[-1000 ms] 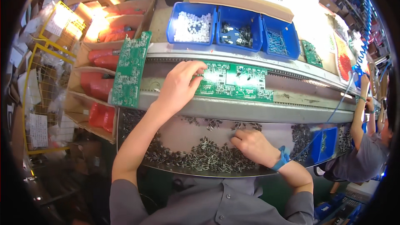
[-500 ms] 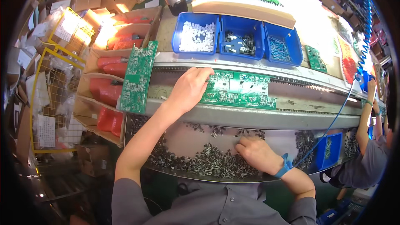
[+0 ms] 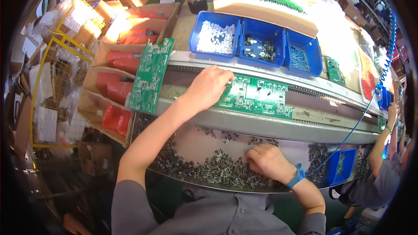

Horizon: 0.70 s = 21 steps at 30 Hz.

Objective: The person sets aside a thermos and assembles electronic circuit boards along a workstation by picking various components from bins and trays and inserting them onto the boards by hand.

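My left hand [image 3: 210,88] is over the left end of a green circuit board [image 3: 261,98] lying in the metal rail track. Its fingers are bent and pinched together at the board's far edge; whatever is between them is hidden. Down in the metal tray, my right hand [image 3: 269,162], with a blue band [image 3: 298,175] at the wrist, rests at the edge of a pile of small black components with wire legs [image 3: 222,167]. Its fingers curl closed, and their tips are out of sight. A second green board [image 3: 150,76] lies across the rails to the left.
Beyond the track stand three blue bins: white connectors [image 3: 216,38], black parts [image 3: 260,48] and thin blue-bodied leaded parts [image 3: 300,56]. A divided cardboard box [image 3: 98,89] with red-wrapped bundles is at left. A blue cord [image 3: 348,137] runs rightward; a co-worker's arm [image 3: 379,143] reaches in there.
The whole view has shifted slightly, moving the far bins and boards a little rightward in the picture. Both hands keep nearly the same places at the board and in the tray.
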Each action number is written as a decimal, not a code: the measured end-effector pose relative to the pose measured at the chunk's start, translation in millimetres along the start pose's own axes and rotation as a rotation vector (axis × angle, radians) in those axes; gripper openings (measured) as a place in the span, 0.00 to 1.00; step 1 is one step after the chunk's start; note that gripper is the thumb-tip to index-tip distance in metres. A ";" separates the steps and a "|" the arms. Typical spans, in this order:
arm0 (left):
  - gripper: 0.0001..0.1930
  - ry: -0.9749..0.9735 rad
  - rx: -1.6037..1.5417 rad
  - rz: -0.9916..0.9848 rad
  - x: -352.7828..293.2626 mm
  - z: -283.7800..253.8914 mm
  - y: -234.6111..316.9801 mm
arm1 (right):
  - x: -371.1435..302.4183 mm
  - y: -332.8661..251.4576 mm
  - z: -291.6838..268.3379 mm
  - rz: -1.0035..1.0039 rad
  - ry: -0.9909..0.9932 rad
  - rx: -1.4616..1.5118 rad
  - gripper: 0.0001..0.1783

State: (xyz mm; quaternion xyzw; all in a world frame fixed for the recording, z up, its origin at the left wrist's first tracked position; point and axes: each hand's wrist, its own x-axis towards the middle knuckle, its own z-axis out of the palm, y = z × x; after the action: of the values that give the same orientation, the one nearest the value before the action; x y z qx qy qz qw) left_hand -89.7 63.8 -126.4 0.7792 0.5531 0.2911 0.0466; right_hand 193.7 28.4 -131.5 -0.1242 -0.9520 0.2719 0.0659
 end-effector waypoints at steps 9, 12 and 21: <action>0.08 0.254 0.116 0.071 -14.7 6.6 44.9 | 7.7 0.8 -28.2 0.130 0.122 0.361 0.10; 0.05 -0.032 -0.162 0.098 -46.9 14.3 83.9 | 8.3 -2.6 -43.1 0.243 0.214 0.442 0.09; 0.04 -0.536 -0.221 0.017 -89.7 43.3 122.2 | 33.8 25.4 -70.2 0.184 0.476 -0.075 0.08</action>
State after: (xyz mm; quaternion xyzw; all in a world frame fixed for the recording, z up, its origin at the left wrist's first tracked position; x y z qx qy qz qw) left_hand 14.6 -52.0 -150.0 0.8231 0.4795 0.1336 0.2733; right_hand 180.0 93.7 -83.9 -0.2730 -0.9038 0.2047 0.2584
